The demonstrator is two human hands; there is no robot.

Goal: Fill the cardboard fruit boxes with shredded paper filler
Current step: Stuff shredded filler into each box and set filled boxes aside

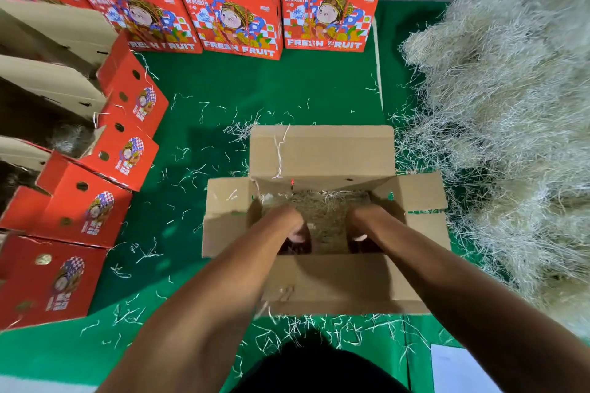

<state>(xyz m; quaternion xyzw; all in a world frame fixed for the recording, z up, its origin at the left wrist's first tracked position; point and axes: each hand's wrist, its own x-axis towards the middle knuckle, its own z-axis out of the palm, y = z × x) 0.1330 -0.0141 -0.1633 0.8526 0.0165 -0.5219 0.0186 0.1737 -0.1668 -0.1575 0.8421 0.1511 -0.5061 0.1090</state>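
Fingertips (298, 234) hidden inside box (322, 153)

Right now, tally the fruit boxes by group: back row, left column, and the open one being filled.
Back-row red boxes: 4
Left-column red boxes: 4
Open box being filled: 1
Total: 9

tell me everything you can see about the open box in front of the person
The plain brown cardboard box sits open on the green mat, all four flaps folded outward. Pale shredded paper filler covers its bottom, and a few strands cling to the far flap. The left hand and right hand reach inside, pressing on the filler.
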